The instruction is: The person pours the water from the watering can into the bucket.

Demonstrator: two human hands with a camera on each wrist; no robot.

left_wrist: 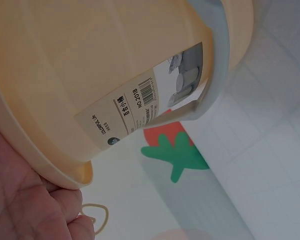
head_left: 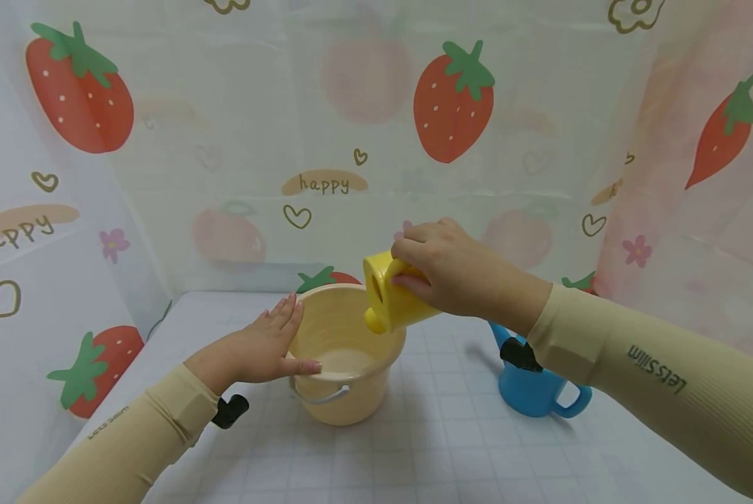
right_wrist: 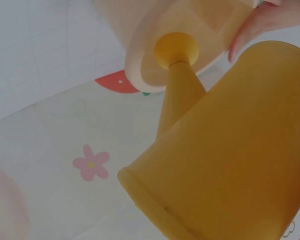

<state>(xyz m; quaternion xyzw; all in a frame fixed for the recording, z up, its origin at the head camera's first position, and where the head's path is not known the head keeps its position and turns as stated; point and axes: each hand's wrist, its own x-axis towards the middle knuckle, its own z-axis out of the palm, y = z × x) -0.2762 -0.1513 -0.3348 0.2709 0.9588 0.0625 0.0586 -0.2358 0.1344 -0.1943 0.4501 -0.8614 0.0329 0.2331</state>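
A cream bucket (head_left: 348, 406) with a grey handle stands on the table. My left hand (head_left: 250, 353) rests on the bucket's left rim, fingers straight and thumb spread along the near edge. Above the right side of the bucket, my right hand (head_left: 455, 269) grips a yellow watering can (head_left: 408, 304). The can is tipped, its round sprinkler head (head_left: 373, 320) pointing down over the bucket's opening. In the right wrist view the spout (right_wrist: 180, 95) leads toward the bucket rim. A printed label (left_wrist: 140, 97) shows on the bucket's side in the left wrist view.
A blue watering can (head_left: 528, 388) stands to the right, partly behind the right wrist and its black camera (head_left: 520, 353). White grid-patterned cloth (head_left: 439, 434) covers the table. Strawberry-printed curtains (head_left: 376, 126) enclose the back and sides.
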